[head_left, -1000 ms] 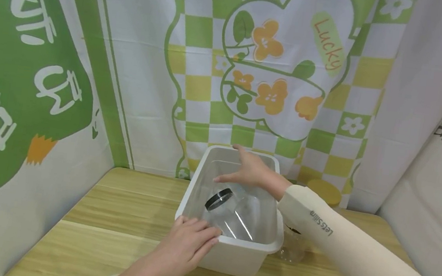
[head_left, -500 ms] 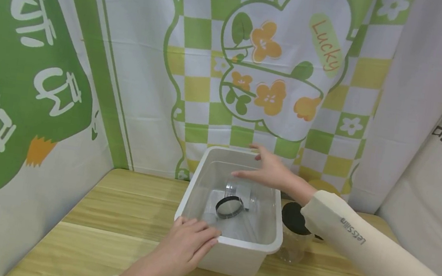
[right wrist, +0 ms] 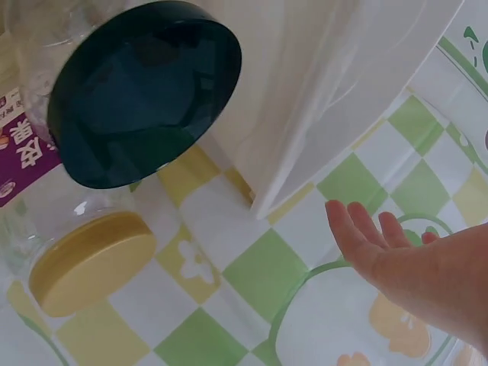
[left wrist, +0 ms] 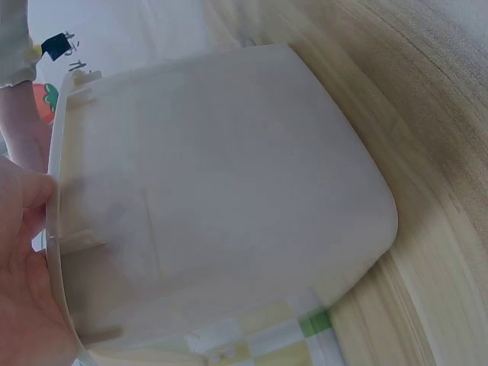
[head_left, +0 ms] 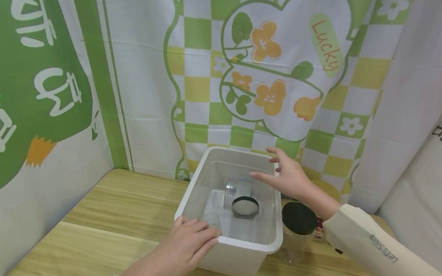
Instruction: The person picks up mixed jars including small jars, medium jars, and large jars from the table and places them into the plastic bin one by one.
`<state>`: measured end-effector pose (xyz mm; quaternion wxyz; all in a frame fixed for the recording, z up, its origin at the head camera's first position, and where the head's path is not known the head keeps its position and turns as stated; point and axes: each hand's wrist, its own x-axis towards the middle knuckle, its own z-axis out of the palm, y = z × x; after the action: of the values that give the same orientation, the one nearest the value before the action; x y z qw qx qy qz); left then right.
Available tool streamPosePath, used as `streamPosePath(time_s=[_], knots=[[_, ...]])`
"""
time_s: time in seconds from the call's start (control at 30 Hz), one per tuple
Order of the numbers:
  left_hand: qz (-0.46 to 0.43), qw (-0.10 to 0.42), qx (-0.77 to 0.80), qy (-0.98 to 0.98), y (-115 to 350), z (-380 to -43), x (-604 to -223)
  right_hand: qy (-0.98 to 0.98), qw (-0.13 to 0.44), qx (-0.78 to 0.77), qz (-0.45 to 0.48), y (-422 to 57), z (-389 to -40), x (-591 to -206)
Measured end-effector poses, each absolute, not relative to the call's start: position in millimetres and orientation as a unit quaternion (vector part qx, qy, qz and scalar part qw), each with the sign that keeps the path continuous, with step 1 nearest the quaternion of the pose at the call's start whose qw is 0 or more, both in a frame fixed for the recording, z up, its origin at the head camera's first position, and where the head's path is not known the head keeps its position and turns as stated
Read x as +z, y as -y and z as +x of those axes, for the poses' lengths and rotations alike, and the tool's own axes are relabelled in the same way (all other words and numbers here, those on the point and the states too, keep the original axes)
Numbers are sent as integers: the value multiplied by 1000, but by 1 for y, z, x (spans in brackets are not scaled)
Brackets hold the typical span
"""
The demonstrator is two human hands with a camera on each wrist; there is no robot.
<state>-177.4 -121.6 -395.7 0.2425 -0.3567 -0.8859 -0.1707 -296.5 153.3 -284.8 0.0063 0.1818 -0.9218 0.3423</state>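
Observation:
A white plastic bin [head_left: 231,258] stands on the table. My left hand [head_left: 187,246] grips its near rim by the left corner; in the left wrist view the thumb and fingers lie on either side of that rim. Inside, a black-rimmed round lid [head_left: 245,207] faces up at a tilt, beside clear plastic [head_left: 230,193] that looks like a jar on its side. How these parts join is hard to tell. My right hand [head_left: 288,176] hovers over the bin's far right rim with spread, relaxed fingers and holds nothing. It also shows in the right wrist view, a hand [right wrist: 404,267] apart from the bin.
Right of the bin stands a clear jar with a black lid [head_left: 299,218]. Behind it are a jar with a yellow lid [right wrist: 95,263] and a purple label [right wrist: 29,149]. A patterned cloth [head_left: 206,85] hangs close behind the wooden table [head_left: 125,209].
My right hand has moved right, from above the bin's middle to its right rim. The black-rimmed lid in the bin has shifted right and turned. The left hand stays put.

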Motion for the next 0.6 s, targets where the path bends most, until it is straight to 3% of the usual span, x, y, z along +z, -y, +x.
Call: streamPosePath(time_s=[0.6], knots=[[-355, 244, -170, 886, 122, -178, -397, 914, 58, 358, 180, -184, -280, -304]])
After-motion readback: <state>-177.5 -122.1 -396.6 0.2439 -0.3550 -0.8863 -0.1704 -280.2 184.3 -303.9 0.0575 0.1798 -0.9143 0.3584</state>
